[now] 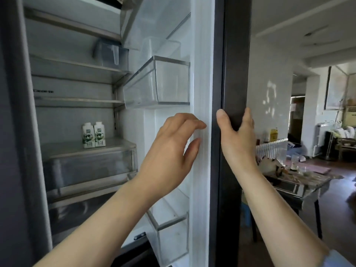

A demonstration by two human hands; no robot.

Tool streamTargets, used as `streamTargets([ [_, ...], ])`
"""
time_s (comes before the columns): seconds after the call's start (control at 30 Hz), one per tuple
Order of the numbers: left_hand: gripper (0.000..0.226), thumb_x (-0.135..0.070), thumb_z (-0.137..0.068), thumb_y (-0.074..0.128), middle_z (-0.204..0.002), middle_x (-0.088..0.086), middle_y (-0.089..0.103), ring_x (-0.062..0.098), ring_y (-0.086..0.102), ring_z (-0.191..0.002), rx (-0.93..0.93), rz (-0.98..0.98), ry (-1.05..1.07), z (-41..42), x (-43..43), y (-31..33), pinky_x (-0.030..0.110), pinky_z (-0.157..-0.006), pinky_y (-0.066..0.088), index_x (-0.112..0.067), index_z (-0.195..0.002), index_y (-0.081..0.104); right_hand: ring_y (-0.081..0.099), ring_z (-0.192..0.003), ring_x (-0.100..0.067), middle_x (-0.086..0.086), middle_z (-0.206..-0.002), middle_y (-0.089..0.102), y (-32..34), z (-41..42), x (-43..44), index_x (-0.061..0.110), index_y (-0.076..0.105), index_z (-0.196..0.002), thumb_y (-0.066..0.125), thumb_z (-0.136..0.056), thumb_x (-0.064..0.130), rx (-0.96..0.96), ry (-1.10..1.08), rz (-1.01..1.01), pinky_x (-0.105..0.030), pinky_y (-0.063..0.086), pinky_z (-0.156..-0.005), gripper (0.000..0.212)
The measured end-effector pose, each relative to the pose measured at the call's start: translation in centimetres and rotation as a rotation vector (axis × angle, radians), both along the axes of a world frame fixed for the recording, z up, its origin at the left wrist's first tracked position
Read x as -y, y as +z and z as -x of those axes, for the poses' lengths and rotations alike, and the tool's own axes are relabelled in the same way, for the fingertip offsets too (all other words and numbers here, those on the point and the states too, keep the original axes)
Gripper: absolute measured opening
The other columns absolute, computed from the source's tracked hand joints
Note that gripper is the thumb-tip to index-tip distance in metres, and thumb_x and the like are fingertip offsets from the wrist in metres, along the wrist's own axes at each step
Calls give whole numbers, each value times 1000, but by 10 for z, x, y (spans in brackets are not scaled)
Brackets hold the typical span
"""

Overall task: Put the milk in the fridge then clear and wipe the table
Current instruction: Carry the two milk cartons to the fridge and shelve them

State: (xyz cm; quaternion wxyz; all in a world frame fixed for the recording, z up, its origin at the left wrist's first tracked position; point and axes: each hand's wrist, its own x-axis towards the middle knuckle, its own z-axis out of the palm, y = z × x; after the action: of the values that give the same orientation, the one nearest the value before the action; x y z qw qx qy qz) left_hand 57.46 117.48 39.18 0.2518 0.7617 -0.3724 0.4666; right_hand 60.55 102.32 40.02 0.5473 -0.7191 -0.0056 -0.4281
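Note:
Two white-and-green milk cartons (94,134) stand side by side on a shelf inside the open fridge (77,89). The fridge door (234,54) stands open with its dark edge facing me. My right hand (236,135) grips that edge, thumb on the near side and fingers wrapped behind it. My left hand (173,147) holds nothing; its loosely curled fingertips touch the white inner seal (204,74) of the door. The table (300,182) lies at the right behind the door, covered by a cloth and cluttered with items.
Clear door bins (159,83) hang on the inside of the door, one above my left hand and one below. A clear drawer (86,166) sits under the milk shelf. A glass (294,162), a yellow bottle (274,134) and a white rack (273,149) are by the table.

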Motion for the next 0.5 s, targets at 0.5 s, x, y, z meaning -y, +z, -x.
streamTargets([
  [0.5,55,-37,-85,46,-152,1,30,22,10,-145,160,-106,560,21,-45,-4,44,-119,4,-21,-137,40,62,-96,-3,6,-106,70,-6,23,-81,17,65,-118,45,-92,11,378,339,79,-8,41,-83,34],
])
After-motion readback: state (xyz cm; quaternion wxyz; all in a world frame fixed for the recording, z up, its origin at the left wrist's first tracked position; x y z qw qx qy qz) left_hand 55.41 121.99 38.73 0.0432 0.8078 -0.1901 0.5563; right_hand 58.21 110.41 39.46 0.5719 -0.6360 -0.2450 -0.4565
